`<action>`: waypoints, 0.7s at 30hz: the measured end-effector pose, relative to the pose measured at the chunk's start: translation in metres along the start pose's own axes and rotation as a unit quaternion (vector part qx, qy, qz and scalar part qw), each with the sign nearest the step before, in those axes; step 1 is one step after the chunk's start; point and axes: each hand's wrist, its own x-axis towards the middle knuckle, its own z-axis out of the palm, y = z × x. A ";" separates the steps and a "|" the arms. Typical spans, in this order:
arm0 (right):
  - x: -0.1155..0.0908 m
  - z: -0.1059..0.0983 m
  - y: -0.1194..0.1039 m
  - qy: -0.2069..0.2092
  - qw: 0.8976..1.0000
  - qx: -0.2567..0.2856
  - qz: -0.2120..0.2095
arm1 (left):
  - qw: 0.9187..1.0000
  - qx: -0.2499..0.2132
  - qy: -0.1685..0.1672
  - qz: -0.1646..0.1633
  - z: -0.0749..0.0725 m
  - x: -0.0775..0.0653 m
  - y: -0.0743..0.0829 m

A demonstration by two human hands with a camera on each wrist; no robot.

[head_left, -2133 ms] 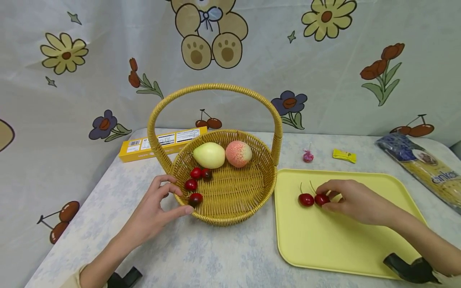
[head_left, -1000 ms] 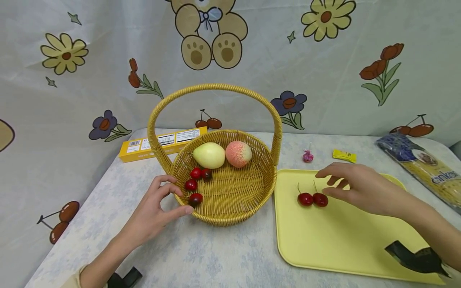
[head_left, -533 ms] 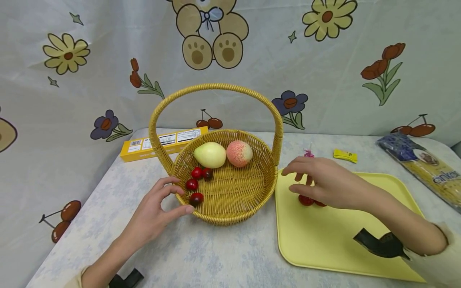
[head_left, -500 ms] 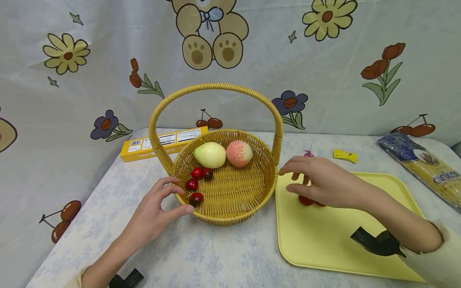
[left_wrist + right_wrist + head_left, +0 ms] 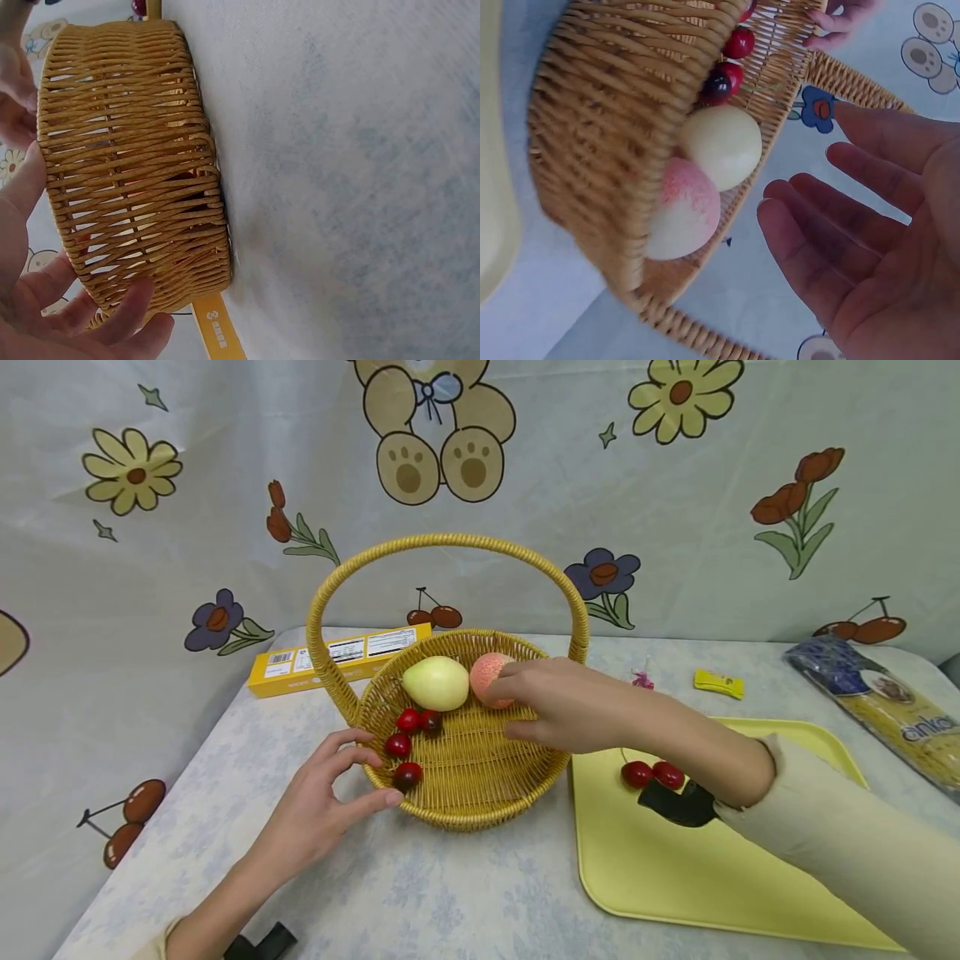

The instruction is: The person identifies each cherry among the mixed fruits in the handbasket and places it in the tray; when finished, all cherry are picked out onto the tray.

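A wicker basket (image 5: 465,820) with a tall handle stands mid-table. My left hand (image 5: 318,797) holds its left side; in the left wrist view the thumb is at the rim and fingertips (image 5: 131,311) curve against the outer wall. Inside lie a pale yellow pear (image 5: 437,683), a pink and white peach (image 5: 682,214) and several dark red cherries (image 5: 407,776). Above the basket's right side my right hand (image 5: 558,706) reaches in, partly covering the peach. The right wrist view shows its fingers loosely bent, with nothing in them. Two stemmed cherries (image 5: 637,774) lie under the right forearm.
A yellow tray (image 5: 675,877) under those two cherries fills the right front. Behind it are a wrapped lollipop (image 5: 642,680), a small yellow packet (image 5: 718,684) and a bag of pasta (image 5: 885,702). Behind the basket at left lies a long yellow box (image 5: 292,672).
My right hand lets go of a cherry on the tray, leaves the pair side by side, and moves left over the basket. My left hand stays at the basket's side.
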 end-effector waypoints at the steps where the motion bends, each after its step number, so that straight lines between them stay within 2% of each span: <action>1: 0.008 0.000 -0.001 -0.009 1.000 -0.001 -0.008 | 1.000 0.001 0.001 -0.001 0.000 0.000 0.000; 4: 0.030 0.002 -0.004 -0.046 0.999 -0.012 -0.019 | 1.000 0.003 0.001 -0.002 -0.001 -0.001 0.000; 10: 0.066 0.005 0.000 -0.141 0.990 -0.010 -0.011 | 1.000 0.003 -0.002 -0.003 0.000 0.001 -0.001; 21: 0.106 0.025 0.002 -0.252 0.967 0.021 0.032 | 1.000 0.000 0.001 0.000 0.000 0.000 -0.002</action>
